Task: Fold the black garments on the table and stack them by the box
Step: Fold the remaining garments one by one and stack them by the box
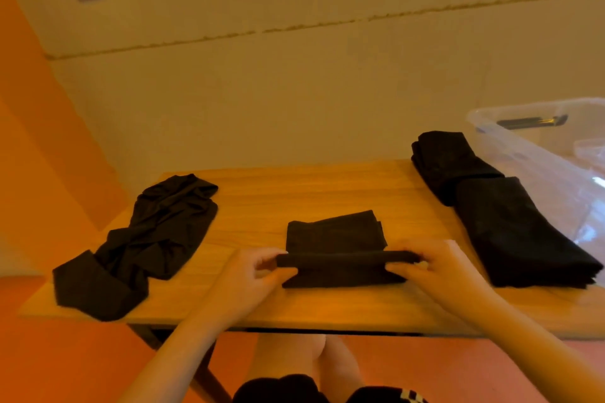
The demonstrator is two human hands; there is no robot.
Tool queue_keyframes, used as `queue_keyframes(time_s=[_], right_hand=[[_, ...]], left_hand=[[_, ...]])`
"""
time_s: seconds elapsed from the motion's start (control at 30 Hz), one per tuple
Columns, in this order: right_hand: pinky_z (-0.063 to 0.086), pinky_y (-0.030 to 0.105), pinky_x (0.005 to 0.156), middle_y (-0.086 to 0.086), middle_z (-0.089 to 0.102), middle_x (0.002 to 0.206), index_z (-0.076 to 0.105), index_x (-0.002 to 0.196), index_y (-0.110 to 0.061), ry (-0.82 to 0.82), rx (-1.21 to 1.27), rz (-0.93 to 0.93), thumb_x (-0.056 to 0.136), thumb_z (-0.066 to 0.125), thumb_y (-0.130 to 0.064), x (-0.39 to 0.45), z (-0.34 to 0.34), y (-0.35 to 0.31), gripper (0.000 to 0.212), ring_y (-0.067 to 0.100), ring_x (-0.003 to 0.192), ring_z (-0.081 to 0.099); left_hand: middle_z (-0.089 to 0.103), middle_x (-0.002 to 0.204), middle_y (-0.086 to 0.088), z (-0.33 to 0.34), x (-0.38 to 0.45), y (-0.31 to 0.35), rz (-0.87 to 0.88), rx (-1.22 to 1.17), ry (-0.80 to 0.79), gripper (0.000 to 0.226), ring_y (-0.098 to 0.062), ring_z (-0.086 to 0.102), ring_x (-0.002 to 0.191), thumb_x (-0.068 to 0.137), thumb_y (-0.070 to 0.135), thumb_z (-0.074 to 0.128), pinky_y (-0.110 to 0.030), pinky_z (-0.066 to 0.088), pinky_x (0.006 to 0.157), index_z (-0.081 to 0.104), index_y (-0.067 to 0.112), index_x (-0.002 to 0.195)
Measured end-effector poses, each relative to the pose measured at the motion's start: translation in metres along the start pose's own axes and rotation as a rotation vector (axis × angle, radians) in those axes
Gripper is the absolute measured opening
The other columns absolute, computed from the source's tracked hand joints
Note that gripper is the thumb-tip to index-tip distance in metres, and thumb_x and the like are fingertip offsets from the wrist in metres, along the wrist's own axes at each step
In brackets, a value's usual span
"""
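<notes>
A partly folded black garment (pixel 337 232) lies in the middle of the wooden table (pixel 294 186). Its near edge is lifted into a fold. My left hand (pixel 252 275) pinches the left end of that fold and my right hand (pixel 425 265) pinches the right end. A heap of unfolded black garments (pixel 144 245) lies at the table's left. Two stacks of folded black garments (pixel 510 229) sit at the right, next to the clear plastic box (pixel 530 141).
The clear box stands at the table's right end and holds some clear plastic. The table's near edge runs just below my forearms, with my knees under it. A plain wall rises behind the table; an orange floor lies to the left.
</notes>
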State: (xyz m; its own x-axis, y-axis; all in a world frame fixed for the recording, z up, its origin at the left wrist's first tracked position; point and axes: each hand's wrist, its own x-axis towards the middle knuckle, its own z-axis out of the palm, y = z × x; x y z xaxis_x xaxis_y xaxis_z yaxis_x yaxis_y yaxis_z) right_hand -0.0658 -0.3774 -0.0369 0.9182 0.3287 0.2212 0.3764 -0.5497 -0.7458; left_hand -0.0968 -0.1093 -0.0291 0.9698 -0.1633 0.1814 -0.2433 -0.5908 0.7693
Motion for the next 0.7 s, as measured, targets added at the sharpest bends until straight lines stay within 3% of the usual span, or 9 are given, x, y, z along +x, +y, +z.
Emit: queue_keyframes(time_s=[0.07,0.17,0.27,0.33,0.4,0.47,0.6,0.7], right_hand=[[0.049,0.011,0.066,-0.015,0.064,0.086,0.06,0.089,-0.036,0.051,0.127,0.086,0.083,0.064,-0.014,0.022,-0.006,-0.005,0.023,0.001,0.086,0.063],[0.049,0.021,0.079,-0.001,0.063,0.109,0.058,0.116,-0.015,0.062,0.166,0.23,0.086,0.061,-0.019,0.065,-0.008,-0.008,0.03,0.017,0.106,0.059],[0.046,0.03,0.091,0.006,0.057,0.126,0.053,0.126,-0.012,0.069,0.087,0.317,0.088,0.06,-0.021,0.098,0.005,0.003,0.04,0.02,0.116,0.053],[0.046,0.025,0.085,0.004,0.058,0.12,0.054,0.125,-0.013,0.074,0.018,0.346,0.089,0.06,-0.023,0.108,0.017,0.016,0.038,0.015,0.107,0.055],[0.042,0.014,0.065,-0.002,0.059,0.104,0.058,0.12,-0.013,0.109,-0.028,0.334,0.089,0.06,-0.026,0.111,0.025,0.029,0.034,0.008,0.09,0.053],[0.036,0.01,0.057,-0.005,0.056,0.099,0.058,0.119,-0.015,0.127,-0.036,0.32,0.088,0.061,-0.027,0.113,0.028,0.037,0.033,0.005,0.084,0.051],[0.039,0.011,0.062,-0.008,0.052,0.1,0.053,0.124,-0.018,0.156,-0.088,0.307,0.087,0.062,-0.023,0.112,0.026,0.036,0.038,0.002,0.081,0.05],[0.037,0.006,0.071,-0.008,0.052,0.119,0.051,0.127,-0.023,0.285,-0.247,0.124,0.088,0.06,-0.022,0.103,0.02,0.027,0.04,0.0,0.095,0.048]], left_hand=[[0.071,0.088,0.007,-0.002,0.019,0.008,-0.09,-0.14,0.098,0.015,0.0,0.064,0.084,0.089,0.017,0.059,-0.016,0.052,0.071,0.065,0.031,0.087],[0.067,0.091,0.008,0.004,0.054,0.006,-0.272,-0.292,0.182,0.011,-0.001,0.064,0.081,0.094,0.021,0.054,-0.017,0.053,0.06,0.063,0.021,0.099],[0.064,0.103,0.006,0.017,0.087,-0.016,-0.412,-0.213,0.248,0.016,-0.007,0.06,0.09,0.094,0.027,0.054,-0.028,0.053,0.079,0.061,0.02,0.106],[0.064,0.105,0.003,0.026,0.098,-0.032,-0.482,-0.064,0.288,0.016,-0.009,0.058,0.09,0.092,0.03,0.056,-0.03,0.051,0.083,0.062,0.019,0.103],[0.065,0.099,0.002,0.032,0.101,-0.043,-0.49,0.019,0.343,0.021,-0.009,0.06,0.088,0.091,0.032,0.057,-0.027,0.051,0.078,0.063,0.017,0.105],[0.064,0.093,0.005,0.034,0.102,-0.048,-0.466,0.055,0.38,0.022,-0.008,0.061,0.086,0.09,0.033,0.057,-0.024,0.051,0.072,0.063,0.018,0.105],[0.063,0.092,0.006,0.034,0.101,-0.049,-0.463,0.039,0.409,0.018,-0.007,0.06,0.085,0.088,0.032,0.061,-0.021,0.048,0.067,0.061,0.02,0.102],[0.054,0.103,0.013,0.03,0.097,-0.042,-0.407,0.051,0.476,0.026,-0.008,0.056,0.101,0.087,0.025,0.063,-0.014,0.043,0.071,0.057,0.02,0.112]])
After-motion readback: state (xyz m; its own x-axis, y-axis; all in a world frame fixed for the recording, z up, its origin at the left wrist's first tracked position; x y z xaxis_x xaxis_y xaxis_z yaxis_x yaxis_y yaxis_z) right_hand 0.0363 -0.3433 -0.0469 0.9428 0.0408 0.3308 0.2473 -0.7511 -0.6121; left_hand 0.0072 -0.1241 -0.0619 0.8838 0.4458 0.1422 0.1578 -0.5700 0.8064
